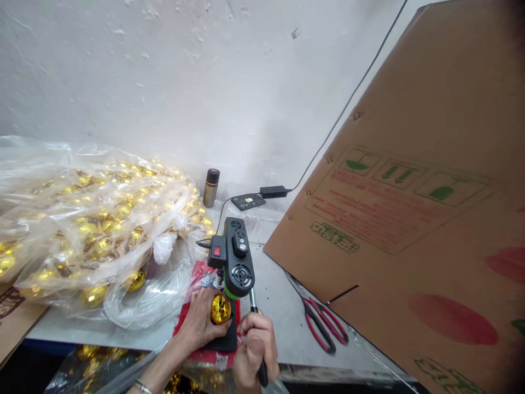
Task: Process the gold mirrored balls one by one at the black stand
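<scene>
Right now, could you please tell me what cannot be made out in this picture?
In the head view:
Gold ball, underside: hidden by its top and the left hand.
Handle, middle: covered by the right hand.
Carton: cut off at right edge.
Bottle cap, lettering: too small.

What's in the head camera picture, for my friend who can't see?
A person's left hand holds a shiny gold ball by a black machine while the right hand grips a lever. At left are gold balls in clear plastic; at right, a big cardboard box.
</scene>
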